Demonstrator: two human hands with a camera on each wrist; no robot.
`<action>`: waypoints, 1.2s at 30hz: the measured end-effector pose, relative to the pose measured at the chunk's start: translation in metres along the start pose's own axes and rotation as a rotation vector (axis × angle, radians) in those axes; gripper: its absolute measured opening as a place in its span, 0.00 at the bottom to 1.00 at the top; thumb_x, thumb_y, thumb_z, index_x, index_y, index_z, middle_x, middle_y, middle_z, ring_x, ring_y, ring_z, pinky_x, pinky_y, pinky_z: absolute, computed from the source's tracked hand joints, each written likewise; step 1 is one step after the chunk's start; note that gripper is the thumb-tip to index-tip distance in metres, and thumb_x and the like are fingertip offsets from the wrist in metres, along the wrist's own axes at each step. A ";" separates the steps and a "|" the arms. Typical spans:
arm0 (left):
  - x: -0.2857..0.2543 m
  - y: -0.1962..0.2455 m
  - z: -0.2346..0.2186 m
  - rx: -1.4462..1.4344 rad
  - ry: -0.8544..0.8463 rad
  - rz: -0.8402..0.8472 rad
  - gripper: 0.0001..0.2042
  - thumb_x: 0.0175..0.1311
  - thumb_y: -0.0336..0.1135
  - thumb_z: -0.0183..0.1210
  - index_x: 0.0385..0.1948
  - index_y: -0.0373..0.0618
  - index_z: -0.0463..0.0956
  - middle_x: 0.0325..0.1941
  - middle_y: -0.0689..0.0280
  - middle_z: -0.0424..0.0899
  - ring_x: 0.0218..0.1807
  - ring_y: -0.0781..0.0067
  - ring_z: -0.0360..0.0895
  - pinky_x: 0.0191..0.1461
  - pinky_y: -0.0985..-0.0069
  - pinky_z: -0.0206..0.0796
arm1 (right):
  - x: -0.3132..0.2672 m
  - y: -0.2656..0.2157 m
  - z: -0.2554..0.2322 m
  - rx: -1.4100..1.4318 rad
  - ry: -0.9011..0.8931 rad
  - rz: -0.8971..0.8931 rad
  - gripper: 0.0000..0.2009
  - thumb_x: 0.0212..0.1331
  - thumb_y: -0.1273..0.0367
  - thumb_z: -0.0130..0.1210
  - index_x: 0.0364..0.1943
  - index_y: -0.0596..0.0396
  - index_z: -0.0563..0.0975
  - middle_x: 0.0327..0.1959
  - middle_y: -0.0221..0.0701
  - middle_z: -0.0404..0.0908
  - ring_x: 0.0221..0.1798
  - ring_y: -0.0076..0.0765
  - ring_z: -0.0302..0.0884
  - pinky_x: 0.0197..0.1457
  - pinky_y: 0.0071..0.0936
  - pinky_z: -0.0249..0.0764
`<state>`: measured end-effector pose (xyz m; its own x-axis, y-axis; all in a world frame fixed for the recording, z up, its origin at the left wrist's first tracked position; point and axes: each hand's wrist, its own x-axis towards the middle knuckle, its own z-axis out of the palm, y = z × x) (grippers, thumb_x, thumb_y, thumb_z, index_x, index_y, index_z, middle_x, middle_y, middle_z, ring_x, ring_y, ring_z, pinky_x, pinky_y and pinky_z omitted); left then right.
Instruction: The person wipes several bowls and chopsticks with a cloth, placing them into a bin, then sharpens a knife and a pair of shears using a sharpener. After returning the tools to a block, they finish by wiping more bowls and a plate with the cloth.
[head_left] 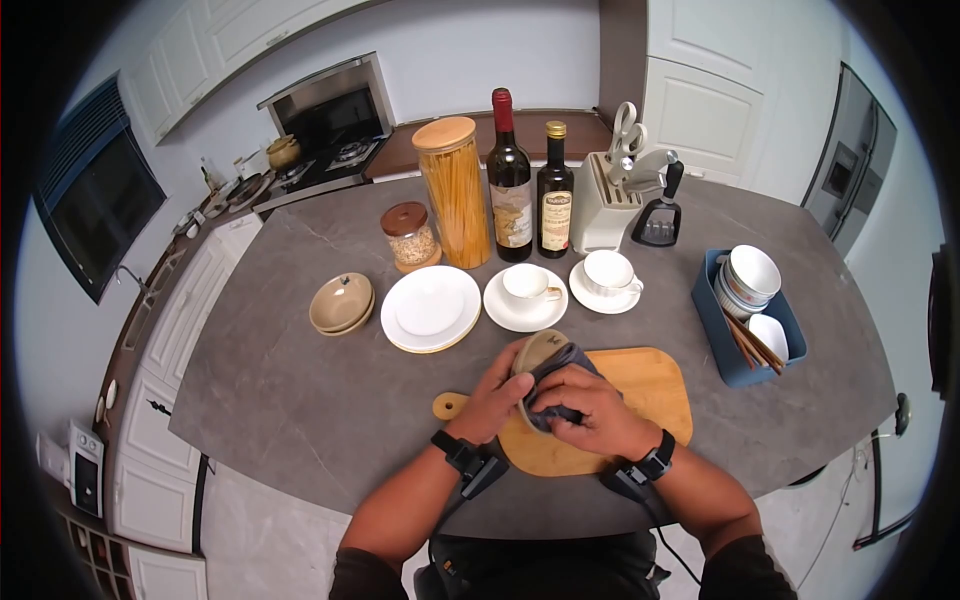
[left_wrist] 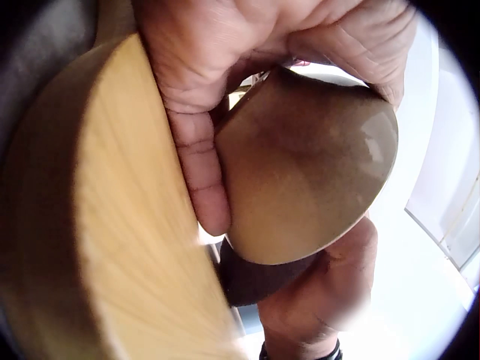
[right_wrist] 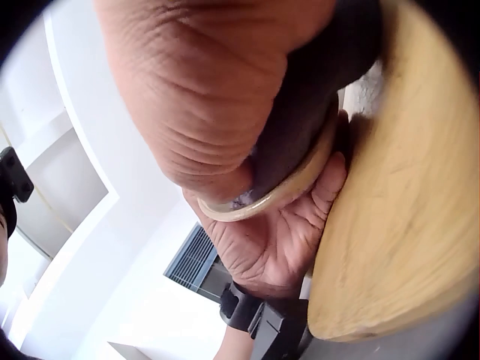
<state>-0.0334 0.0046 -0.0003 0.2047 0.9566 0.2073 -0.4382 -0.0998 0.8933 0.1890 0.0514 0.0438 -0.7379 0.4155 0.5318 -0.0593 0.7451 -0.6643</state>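
Note:
My left hand [head_left: 492,402] grips a tan bowl [head_left: 541,349] by its side, tilted up over the wooden cutting board [head_left: 650,390]. Inside that bowl is a dark grey cloth [head_left: 562,366], bunched under my right hand [head_left: 603,418], whose fingers hold it against the inner wall. The left wrist view shows the bowl's smooth rounded outside [left_wrist: 307,172], with left fingers along it. From the right wrist, the cloth [right_wrist: 304,112] fills the bowl's mouth behind the pale rim, and the left palm [right_wrist: 274,244] supports the bowl from beyond.
Stacked tan bowls [head_left: 340,302], white plates [head_left: 431,305] and two cups on saucers [head_left: 526,315] stand beyond the board. Behind are jars, a pasta canister [head_left: 455,200], two bottles [head_left: 512,190] and a knife block [head_left: 605,205]. At right sits a blue bin [head_left: 735,362] with bowls and chopsticks.

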 end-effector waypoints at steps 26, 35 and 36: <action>0.000 -0.001 -0.003 0.057 -0.041 -0.014 0.43 0.74 0.58 0.65 0.80 0.39 0.58 0.78 0.59 0.71 0.79 0.67 0.68 0.82 0.66 0.59 | 0.002 -0.012 0.004 0.118 -0.017 0.056 0.13 0.57 0.79 0.66 0.46 0.56 0.82 0.44 0.37 0.83 0.45 0.48 0.84 0.52 0.36 0.80; -0.002 0.000 0.005 0.047 0.027 0.008 0.36 0.78 0.50 0.61 0.80 0.41 0.60 0.76 0.61 0.72 0.78 0.69 0.67 0.82 0.68 0.58 | 0.002 -0.005 0.004 -0.315 0.216 0.030 0.13 0.61 0.76 0.69 0.49 0.56 0.83 0.54 0.41 0.86 0.56 0.55 0.84 0.59 0.44 0.81; -0.002 0.000 0.004 0.042 0.026 0.010 0.35 0.78 0.50 0.61 0.80 0.41 0.60 0.76 0.61 0.71 0.77 0.69 0.67 0.82 0.68 0.58 | 0.001 -0.003 0.006 -0.316 0.216 0.030 0.13 0.61 0.76 0.69 0.49 0.56 0.83 0.54 0.41 0.86 0.56 0.55 0.84 0.59 0.44 0.81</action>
<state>-0.0302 0.0020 0.0010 0.1773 0.9623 0.2064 -0.4026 -0.1205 0.9074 0.1845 0.0464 0.0439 -0.5754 0.5145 0.6357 0.1953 0.8413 -0.5041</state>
